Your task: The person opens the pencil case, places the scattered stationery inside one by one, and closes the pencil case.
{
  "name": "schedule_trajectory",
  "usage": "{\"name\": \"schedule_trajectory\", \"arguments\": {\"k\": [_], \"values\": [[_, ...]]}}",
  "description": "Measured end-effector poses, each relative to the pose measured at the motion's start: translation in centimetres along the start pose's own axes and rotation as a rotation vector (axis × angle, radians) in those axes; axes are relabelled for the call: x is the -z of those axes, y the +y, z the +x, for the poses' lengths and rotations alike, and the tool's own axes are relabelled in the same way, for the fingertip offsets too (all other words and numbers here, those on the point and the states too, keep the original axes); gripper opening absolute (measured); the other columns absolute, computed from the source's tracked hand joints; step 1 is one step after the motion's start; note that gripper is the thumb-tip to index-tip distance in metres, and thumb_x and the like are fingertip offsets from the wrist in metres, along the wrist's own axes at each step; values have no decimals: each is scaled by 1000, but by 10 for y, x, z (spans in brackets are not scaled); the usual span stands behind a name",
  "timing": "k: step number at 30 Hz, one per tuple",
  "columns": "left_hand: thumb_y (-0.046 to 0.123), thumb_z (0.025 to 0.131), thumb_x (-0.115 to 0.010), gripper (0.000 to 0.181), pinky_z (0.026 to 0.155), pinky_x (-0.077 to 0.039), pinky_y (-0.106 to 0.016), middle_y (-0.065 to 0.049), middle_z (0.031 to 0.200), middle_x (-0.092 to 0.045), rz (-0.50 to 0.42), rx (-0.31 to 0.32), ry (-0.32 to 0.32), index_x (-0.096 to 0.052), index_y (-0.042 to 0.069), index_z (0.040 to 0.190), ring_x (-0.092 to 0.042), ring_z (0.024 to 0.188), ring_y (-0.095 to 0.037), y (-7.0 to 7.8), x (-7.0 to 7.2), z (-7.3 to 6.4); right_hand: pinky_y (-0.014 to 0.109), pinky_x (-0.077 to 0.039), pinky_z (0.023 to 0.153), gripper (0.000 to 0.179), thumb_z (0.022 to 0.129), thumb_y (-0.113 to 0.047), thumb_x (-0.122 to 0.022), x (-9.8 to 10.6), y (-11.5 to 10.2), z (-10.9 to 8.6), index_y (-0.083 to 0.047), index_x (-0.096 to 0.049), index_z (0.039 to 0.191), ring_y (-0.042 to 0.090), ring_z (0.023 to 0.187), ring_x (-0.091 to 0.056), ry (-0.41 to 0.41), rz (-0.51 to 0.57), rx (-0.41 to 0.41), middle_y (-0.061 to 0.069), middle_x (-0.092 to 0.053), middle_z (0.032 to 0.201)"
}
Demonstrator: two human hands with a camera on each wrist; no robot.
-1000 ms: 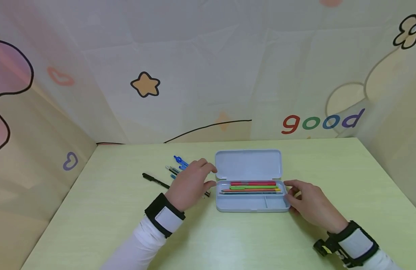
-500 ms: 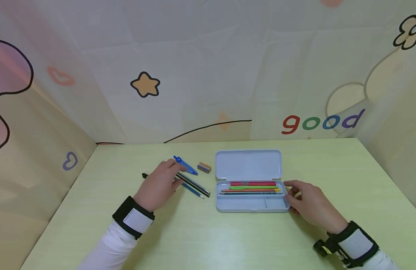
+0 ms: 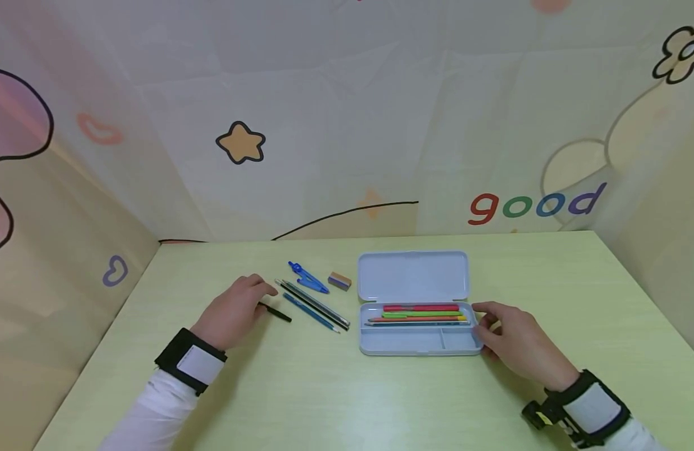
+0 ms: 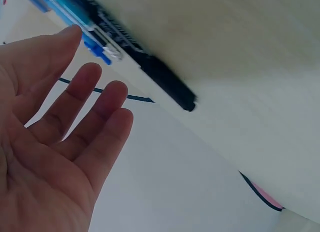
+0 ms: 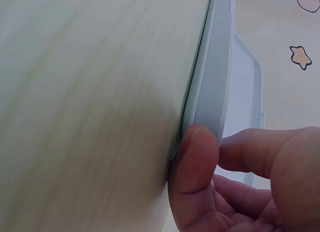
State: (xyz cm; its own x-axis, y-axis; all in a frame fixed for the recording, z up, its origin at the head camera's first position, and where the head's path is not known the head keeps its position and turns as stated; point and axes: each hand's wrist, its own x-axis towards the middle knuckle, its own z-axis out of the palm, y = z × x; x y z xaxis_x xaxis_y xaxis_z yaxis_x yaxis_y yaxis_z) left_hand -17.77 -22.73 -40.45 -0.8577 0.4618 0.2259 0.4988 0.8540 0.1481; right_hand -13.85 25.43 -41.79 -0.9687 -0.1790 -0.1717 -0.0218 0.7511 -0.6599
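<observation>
In the head view my left hand (image 3: 228,313) is over the left part of the table, partly covering a black pen (image 3: 276,312). The left wrist view shows the same pen (image 4: 170,84) lying beyond the fingertips, with the fingers relaxed and apart from it. My right hand (image 3: 518,338) grips the right end of a pale blue pencil case (image 3: 400,346), thumb at its side wall. The case lies open, its lid (image 3: 413,275) folded back. Several pens and pencils, including a red pen (image 3: 420,307), fill the rear compartment.
Between the left hand and the case lie a blue pencil (image 3: 310,312) and dark and silver striped pencils or pens (image 3: 319,305). Behind them are a blue compass (image 3: 310,280) and a small eraser (image 3: 339,281). A printed cloth backdrop (image 3: 347,156) rises at the table's far edge.
My left hand has drawn away from the case, moving left across the pencils to the black pen. The eraser and compass have come into full view. My right hand has stayed on the case.
</observation>
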Motion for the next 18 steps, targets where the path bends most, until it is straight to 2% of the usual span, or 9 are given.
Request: {"name": "schedule_trajectory", "arguments": {"k": [10,18], "values": [[-7,88,-81,21,87,-59,-44,-7,103,-69,24,-12,-19,-77,6,105,-66,100,-32,-16,-6,-3,27,-54,59,49,103,-8,-67,0,0,0,9,-52,146,18,71,-61,-1,10,5,10,-62,101],[-6,87,-82,18,85,-58,-44,-6,100,-71,35,-1,-29,-78,9,97,-64,94,-31,-22,-9,-2,27,-54,58,49,103,-8,-67,-1,-1,-1,9,-52,146,18,70,-62,4,11,3,10,-62,100]]}}
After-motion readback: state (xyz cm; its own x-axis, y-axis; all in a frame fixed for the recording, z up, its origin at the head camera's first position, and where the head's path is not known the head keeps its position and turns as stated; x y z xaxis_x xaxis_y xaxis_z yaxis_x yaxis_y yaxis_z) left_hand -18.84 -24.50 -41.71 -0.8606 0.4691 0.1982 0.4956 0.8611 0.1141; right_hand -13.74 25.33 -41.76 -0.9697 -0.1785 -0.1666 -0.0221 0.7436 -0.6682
